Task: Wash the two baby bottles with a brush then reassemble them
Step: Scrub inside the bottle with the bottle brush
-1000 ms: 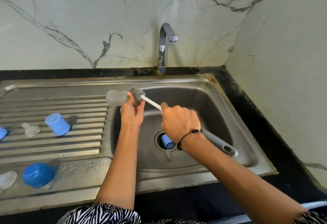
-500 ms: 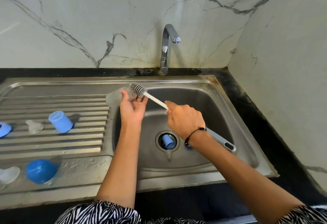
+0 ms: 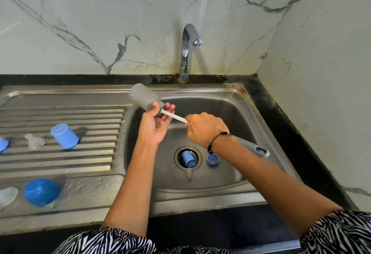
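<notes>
Brush going into bottle, over the sink basin.
Left hand [image 3: 155, 124] fingers grasp frosted bottle [image 3: 143, 98] at its neck, base tilted toward 10 o'clock. Right hand [image 3: 204, 128] clenched round the brush [image 3: 174, 116] handle, bristle head at the bottle mouth. Blue cap [image 3: 188, 159] lies in the drain at 6 o'clock; blue ring [image 3: 212, 159] just beside it.
</notes>
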The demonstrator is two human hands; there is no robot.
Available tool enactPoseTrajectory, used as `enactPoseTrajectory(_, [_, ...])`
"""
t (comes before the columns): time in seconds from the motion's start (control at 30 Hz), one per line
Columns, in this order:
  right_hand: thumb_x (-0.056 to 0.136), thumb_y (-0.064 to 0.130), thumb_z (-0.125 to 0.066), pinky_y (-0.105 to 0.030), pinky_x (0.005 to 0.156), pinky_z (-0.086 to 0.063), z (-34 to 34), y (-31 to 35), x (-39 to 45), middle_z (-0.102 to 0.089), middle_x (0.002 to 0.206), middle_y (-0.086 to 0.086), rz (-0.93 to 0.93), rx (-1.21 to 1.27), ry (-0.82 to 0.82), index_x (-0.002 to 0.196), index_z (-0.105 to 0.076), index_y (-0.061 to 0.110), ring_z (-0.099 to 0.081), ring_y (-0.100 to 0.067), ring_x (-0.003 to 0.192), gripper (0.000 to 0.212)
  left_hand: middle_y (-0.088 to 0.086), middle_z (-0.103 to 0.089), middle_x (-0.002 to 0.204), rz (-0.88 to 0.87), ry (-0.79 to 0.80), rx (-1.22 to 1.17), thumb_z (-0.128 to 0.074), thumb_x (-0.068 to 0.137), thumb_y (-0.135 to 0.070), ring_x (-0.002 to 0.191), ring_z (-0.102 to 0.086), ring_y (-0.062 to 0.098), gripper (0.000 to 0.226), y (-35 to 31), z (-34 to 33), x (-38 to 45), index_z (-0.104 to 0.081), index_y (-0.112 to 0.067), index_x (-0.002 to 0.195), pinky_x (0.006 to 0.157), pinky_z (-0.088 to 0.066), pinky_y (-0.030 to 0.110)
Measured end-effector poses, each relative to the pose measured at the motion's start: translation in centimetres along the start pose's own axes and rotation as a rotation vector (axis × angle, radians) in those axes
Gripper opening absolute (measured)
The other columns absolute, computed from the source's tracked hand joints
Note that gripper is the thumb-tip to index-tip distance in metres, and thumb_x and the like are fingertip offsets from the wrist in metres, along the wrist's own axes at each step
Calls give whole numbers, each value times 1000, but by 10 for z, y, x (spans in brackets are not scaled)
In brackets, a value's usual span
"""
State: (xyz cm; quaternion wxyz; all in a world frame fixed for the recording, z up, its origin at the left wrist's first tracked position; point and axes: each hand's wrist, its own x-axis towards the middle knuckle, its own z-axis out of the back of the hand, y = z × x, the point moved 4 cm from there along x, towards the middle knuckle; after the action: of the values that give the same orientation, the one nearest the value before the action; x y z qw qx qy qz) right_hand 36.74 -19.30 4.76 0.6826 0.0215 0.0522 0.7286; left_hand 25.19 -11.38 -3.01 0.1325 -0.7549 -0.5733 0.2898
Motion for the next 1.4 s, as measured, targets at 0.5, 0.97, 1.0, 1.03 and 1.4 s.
enactPoseTrajectory(0.5, [98, 13, -32, -34, 66, -36, -28, 27, 23, -62, 111, -12, 55, -140, -43, 127, -46, 7, -61, -33, 99, 33, 13, -63, 82, 68, -202, 115, -59, 93, -26, 70, -67, 21, 36, 16, 11, 10, -54, 2, 114, 68, -59, 34])
enactPoseTrajectory(0.97, [73, 7, -32, -24, 41, -36, -23, 10, 4, -61, 60, -1, 67, -442, -369, 87, -72, 11, -58, -19, 55, 43, 13, -53, 83, 69, -320, 17, -56, 95, -23, 69, -54, 16, 21, 16, 7, 39, -53, -3, 99, 75, -52, 41])
enactPoseTrajectory(1.0, [71, 8, -33, -23, 40, -35, -25, 7, 3, -58, 54, 0, 105, -448, -434, 81, -73, 10, -56, -19, 50, 41, 13, -52, 82, 77, -328, 20, -56, 95, -24, 68, -53, 16, 21, 16, 9, 40, -52, -3, 98, 73, -53, 41])
enactPoseTrajectory(1.03, [71, 8, -35, -23, 41, -35, -28, 3, 2, -58, 53, -1, 130, -454, -469, 81, -73, 10, -55, -20, 49, 40, 13, -52, 81, 84, -333, 25, -56, 95, -24, 67, -52, 16, 21, 15, 9, 40, -52, -4, 95, 72, -53, 41])
enactPoseTrajectory(1.4, [97, 20, -37, -36, 73, -42, -19, 1, 26, -61, 112, -11, -59, -73, -30, 118, -54, 10, -59, -33, 103, 29, 16, -60, 82, 134, -152, 75, -53, 96, -19, 73, -64, 23, 18, 34, -5, 9, -55, -1, 92, 63, -55, 33])
